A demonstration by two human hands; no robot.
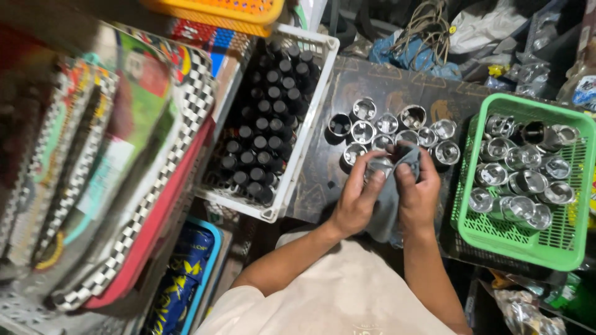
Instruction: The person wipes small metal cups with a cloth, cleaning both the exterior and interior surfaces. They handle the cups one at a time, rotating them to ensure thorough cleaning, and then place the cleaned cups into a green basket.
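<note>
Both hands, left and right, close their fingers on a grey rag wrapped round a metal cup, at the board's near edge beside finished cups.

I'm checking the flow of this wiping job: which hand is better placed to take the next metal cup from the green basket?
Probably the right hand. It is on the side of the green basket of metal cups. The left hand is farther away, and both hands grip the grey cloth.
</note>
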